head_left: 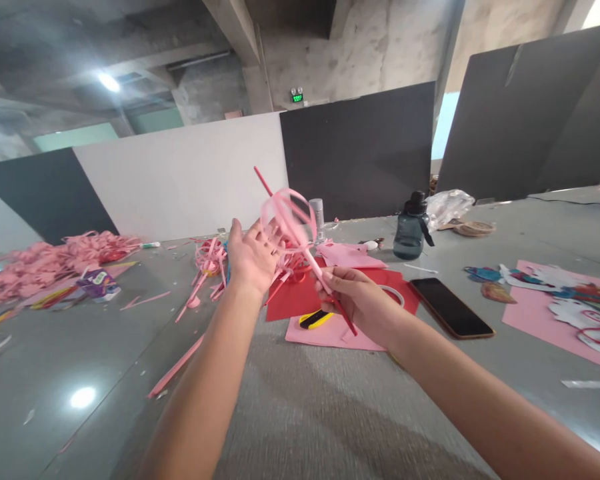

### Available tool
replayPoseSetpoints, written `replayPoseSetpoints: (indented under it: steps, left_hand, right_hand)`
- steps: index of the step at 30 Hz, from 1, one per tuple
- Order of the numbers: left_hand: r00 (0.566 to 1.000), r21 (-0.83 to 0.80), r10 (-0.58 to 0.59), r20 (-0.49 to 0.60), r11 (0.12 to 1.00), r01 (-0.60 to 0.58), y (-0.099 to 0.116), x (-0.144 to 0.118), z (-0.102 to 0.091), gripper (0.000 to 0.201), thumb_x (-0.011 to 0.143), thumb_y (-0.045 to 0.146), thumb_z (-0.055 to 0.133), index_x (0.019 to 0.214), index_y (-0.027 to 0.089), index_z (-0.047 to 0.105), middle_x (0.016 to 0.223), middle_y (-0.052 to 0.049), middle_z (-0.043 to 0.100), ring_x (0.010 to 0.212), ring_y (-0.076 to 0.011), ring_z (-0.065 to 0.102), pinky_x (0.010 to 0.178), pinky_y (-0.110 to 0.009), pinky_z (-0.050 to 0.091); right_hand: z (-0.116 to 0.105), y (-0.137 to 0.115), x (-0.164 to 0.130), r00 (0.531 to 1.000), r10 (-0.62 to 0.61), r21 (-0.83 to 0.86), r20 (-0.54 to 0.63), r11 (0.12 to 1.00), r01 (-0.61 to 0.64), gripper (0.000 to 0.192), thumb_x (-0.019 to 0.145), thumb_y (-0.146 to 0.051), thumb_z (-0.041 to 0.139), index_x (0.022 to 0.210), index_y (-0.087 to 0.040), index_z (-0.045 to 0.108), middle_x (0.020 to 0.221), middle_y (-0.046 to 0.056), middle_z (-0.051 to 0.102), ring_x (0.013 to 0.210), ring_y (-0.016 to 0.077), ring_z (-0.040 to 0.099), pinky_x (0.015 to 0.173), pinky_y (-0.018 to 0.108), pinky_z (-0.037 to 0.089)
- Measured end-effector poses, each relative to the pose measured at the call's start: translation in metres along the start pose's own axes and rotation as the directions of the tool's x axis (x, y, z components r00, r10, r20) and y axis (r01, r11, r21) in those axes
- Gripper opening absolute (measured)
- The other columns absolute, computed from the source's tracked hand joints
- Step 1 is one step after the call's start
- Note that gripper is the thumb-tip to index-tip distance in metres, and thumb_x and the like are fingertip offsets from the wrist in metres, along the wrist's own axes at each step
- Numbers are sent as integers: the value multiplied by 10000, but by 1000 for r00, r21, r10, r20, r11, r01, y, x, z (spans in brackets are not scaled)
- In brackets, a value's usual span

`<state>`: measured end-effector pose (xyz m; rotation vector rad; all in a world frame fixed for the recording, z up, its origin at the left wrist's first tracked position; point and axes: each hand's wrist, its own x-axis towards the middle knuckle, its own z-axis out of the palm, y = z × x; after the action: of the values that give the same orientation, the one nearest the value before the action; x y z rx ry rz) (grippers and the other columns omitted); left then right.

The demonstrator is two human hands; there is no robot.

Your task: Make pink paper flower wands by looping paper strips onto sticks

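My right hand (347,293) is closed around a pink paper tube with a thin red stick (348,318) running through it. At the tube's upper end are pink paper loops (289,220), partly blurred. My left hand (253,260) is open, palm up and fingers spread, beside the loops; whether it touches them I cannot tell. Below the hands lie red paper (290,303), pink sheets (305,335) and a yellow and black cutter (316,320). A roll of white tape (394,295) shows partly behind my right hand.
A black phone (450,307) and a dark water bottle (411,227) stand or lie to the right. Farther right is a pink sheet (525,320) with paper cutouts. Pink paper strips (45,267) are heaped at the left. White and black panels (360,153) stand behind.
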<state>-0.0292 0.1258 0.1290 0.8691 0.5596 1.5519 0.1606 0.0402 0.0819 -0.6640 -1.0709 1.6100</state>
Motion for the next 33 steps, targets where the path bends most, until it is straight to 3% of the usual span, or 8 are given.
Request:
replayPoseSetpoints:
  steps: [4,9,13,21,26,30,33]
  left_hand:
    - [1000,12,-7,12,1000,7,1,-3,4,516,923,702,493,1021,233,685,1317,-86,691,1239,-242,633,887,-337,523]
    - [997,23,10,79,1000,-12,1,-12,15,583,902,753,525,1044,216,700,1343,-95,674,1253,-259,619,882,-317,526]
    - [987,76,30,158,996,-42,-2,-17,23,624,813,771,656,1085,212,704,1351,-111,660,1299,-297,582,955,-356,512]
    - [994,154,98,50,983,-105,-14,-13,25,425,777,553,808,1032,235,688,1288,-62,667,1327,-244,538,1013,-317,451]
    - [995,139,57,87,988,-68,-17,-14,25,510,769,617,813,1103,251,689,1391,-78,623,1399,-283,492,988,-327,485]
    - [981,110,37,191,992,-58,-18,-17,26,485,767,581,831,1083,241,690,1362,-99,648,1328,-326,563,945,-371,542]
    - [975,88,10,223,996,-30,-17,-18,26,469,766,551,840,1091,244,697,1310,-88,679,1246,-309,621,923,-381,556]
  right_hand:
    - [-2,1,3,999,-17,22,-35,1000,18,299,722,-390,872,831,-188,680,799,1,592,693,121,515,675,303,447]
    - [-5,4,7,987,-87,-27,-135,996,84,360,621,-317,928,820,-224,644,792,-38,543,649,102,449,622,279,402]
    - [-5,3,6,983,-108,-102,-151,990,93,308,725,-423,845,791,-214,628,767,-21,539,665,118,462,622,292,384]
    - [-5,2,7,976,-89,-119,-201,991,66,305,731,-427,829,807,-214,624,770,-24,532,668,114,479,636,291,380]
    - [-4,2,7,966,-140,-157,-216,982,107,327,657,-358,874,825,-226,626,785,-35,533,675,113,453,604,277,367]
    - [-3,4,8,961,-141,-222,-237,971,88,351,635,-343,880,832,-237,610,776,-36,548,678,120,472,616,286,379]
    - [-4,5,8,960,-168,-258,-223,960,108,371,610,-337,884,822,-231,599,759,-41,539,651,111,453,596,287,351]
